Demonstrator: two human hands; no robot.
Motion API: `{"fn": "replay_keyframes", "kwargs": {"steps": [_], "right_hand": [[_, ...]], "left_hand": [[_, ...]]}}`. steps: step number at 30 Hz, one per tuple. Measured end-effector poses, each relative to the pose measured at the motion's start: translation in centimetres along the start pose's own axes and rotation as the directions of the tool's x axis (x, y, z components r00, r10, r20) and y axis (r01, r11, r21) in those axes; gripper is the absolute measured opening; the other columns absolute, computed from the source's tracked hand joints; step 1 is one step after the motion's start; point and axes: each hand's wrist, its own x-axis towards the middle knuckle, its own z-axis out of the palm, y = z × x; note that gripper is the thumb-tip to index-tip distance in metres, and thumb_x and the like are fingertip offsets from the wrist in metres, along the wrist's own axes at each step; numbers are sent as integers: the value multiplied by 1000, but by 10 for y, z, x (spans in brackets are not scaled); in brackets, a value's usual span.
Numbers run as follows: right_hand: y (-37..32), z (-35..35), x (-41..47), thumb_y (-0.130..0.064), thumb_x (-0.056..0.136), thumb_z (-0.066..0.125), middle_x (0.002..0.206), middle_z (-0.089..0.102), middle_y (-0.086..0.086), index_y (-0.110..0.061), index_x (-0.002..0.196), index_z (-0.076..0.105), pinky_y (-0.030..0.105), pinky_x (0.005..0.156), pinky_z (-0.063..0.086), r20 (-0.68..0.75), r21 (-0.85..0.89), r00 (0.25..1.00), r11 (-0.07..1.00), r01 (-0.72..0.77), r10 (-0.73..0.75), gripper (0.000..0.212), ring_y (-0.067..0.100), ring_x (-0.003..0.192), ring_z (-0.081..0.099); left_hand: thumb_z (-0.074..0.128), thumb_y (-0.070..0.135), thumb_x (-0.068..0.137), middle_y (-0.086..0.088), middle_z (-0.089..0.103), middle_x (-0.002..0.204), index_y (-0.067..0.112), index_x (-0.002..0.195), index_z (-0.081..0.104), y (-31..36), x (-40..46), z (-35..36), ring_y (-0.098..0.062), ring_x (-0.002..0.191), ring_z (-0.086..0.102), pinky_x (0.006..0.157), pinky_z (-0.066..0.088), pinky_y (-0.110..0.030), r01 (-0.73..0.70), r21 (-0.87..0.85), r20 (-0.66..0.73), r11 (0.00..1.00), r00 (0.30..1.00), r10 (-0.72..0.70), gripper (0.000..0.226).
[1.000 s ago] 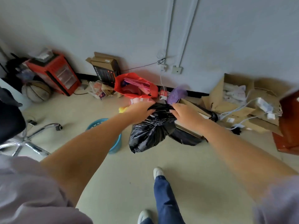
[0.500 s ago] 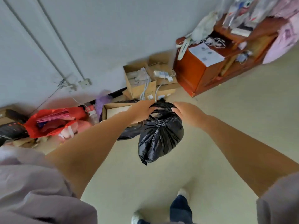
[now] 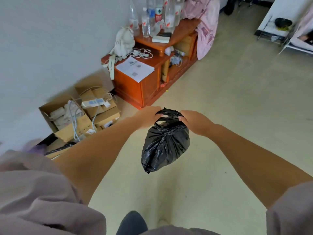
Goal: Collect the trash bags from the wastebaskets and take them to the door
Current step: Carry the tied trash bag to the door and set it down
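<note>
A full black trash bag (image 3: 165, 146) hangs in the air in front of me, above the pale floor. My left hand (image 3: 148, 117) grips the left end of its gathered top, and my right hand (image 3: 194, 122) grips the right end. The top of the bag is stretched between both hands, and the bag's body sags below them. No wastebasket or door shows in this view.
An orange wooden cabinet (image 3: 133, 85) with bottles, papers and cables stands by the wall ahead. Open cardboard boxes (image 3: 67, 119) with cables lie to its left. A pink cloth (image 3: 207, 22) drapes over the cabinet's far end. Open floor (image 3: 245, 99) stretches to the right.
My view has swung right, from the red bag and boxes toward the wooden cabinet. Both hands keep hold of the black bag, which stays lifted off the floor.
</note>
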Motion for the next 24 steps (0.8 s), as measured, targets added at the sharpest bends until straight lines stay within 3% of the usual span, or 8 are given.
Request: {"fn": "replay_keyframes", "kwargs": {"steps": [7,12,18,24], "right_hand": [[120,-56,51,-26,102,30,82,49,2,-14,89,43,31,65,34,-57,5,987,989,-149,149,22,21,73,46],[214,-95,112,-25,102,32,80,49,2,-15,88,44,31,64,34,-100,40,961,966,-255,258,20,23,72,47],[310,-162,180,-25,102,32,73,44,-3,-16,87,43,31,66,33,-138,100,920,929,-357,368,20,22,73,45],[421,-213,237,-26,102,31,83,48,3,-14,89,42,31,67,33,-147,105,886,898,-428,440,21,23,76,46]], "left_hand": [[36,29,101,-4,56,85,9,103,54,50,157,-15,-22,78,52,71,41,-35,-114,5,61,993,992,113,27],[36,27,101,0,50,75,12,91,48,74,288,-31,-21,73,49,60,33,-29,-217,2,112,976,970,216,22],[37,25,101,-5,53,79,9,88,48,108,441,-66,-23,75,50,61,33,-28,-298,-54,152,953,941,303,23],[38,24,101,-7,55,83,10,89,48,153,587,-78,-22,76,50,64,34,-29,-374,-22,178,927,911,372,21]]}}
